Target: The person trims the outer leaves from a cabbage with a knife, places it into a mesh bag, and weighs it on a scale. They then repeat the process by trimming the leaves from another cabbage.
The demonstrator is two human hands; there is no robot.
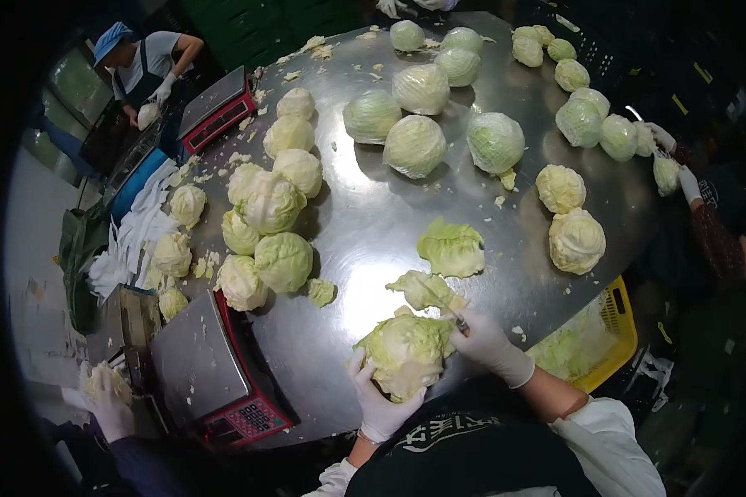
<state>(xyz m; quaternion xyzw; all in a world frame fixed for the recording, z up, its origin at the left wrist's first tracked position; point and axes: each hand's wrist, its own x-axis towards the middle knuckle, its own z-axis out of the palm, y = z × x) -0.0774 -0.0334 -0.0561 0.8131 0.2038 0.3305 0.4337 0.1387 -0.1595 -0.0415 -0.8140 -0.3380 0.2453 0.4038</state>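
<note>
My left hand (pixel 383 404), in a white glove, cups the lower left side of a cabbage (pixel 406 352) at the near edge of the metal table. In my gloved right hand (pixel 493 348) is a knife (pixel 461 323); the fingers are wrapped round its handle, and the blade points up and left above the cabbage. A loose leaf (pixel 427 291) lies just beyond, by the blade. Farther off on the steel is another cut leaf (pixel 451 248). Bare cabbages (pixel 283 262) are bunched to the left of my hands.
A red-edged scale (pixel 199 364) stands at the left, another scale (pixel 215 108) farther back. Wrapped cabbages (pixel 416 146) sit mid-table. A yellow basket (pixel 617 331) of leaves is at the right edge. Co-workers' gloved hands (pixel 688 184) handle cabbages around the table.
</note>
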